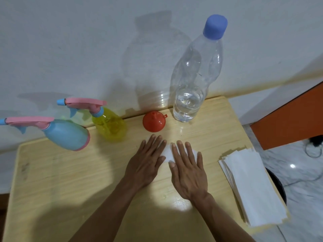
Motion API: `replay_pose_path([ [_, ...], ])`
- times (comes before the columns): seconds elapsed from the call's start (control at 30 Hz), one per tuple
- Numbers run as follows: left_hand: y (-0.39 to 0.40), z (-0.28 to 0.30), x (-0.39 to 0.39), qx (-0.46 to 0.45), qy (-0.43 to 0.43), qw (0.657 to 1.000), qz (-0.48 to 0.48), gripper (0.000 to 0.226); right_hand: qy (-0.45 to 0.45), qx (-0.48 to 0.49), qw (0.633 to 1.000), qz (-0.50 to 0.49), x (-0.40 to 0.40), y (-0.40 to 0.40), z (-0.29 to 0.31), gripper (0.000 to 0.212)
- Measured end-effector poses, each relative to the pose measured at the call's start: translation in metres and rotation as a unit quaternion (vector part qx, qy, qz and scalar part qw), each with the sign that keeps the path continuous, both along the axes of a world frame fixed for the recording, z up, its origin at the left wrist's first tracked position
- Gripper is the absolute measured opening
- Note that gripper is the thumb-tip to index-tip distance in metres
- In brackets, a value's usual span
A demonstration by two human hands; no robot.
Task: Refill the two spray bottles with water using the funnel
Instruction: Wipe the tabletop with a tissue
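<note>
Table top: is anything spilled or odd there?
Yes. Small wet patches glisten on the table near the right hand's wrist and by the water bottle. Both hands, left hand too, press a white tissue flat, apparently wiping.

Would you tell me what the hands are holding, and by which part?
Nothing is gripped: left hand and right hand press flat on a white paper tissue.

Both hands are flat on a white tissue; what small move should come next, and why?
Probably lift the left hand toward the yellow spray bottle to unscrew its pink sprayer top: both bottles are capped and the inverted orange plastic funnel lies unused.
</note>
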State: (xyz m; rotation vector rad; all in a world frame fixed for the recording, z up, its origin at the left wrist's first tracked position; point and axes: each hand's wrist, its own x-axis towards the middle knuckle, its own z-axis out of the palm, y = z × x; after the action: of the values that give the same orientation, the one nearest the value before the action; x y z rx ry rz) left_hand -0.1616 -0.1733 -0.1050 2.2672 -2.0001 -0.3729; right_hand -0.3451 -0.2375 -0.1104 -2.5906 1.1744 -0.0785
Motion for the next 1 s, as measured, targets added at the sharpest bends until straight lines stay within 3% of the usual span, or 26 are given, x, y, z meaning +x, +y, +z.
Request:
replay_pose_path([
  [0.5, -0.003, -0.002, -0.002, 0.004, -0.062, 0.998, 0.023, 0.06, -0.002, 0.041, 0.997, -0.064, 0.012, 0.001, 0.0, 0.06],
  [1.0, 0.018, -0.002, 0.013, 0.003, -0.053, 0.999, 0.0, 0.056, -0.005, 0.046, 0.992, -0.115, 0.038, 0.036, 0.005, 0.055],
])
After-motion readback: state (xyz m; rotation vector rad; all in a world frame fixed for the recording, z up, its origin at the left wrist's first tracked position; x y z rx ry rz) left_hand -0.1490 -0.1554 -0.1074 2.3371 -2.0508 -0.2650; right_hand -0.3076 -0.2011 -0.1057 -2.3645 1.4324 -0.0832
